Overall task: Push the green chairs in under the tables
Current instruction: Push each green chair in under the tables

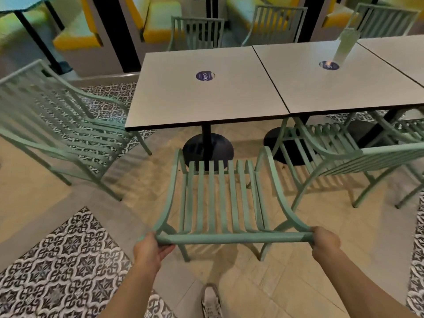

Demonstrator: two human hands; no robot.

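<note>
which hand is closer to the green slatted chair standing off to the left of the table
Left. The left hand grips the left end of the held green chair's top rail, on the side of the green slatted chair. The right hand grips the far right end.

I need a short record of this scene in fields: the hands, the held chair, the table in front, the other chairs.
left hand: grips left end of the chair's top rail
right hand: grips right end of the same rail
held chair: green, faces the table, seat not yet under it
table: grey top, black pedestal, round blue sticker
left chair: stands angled beside the table
right chair: partly under the next table
</note>
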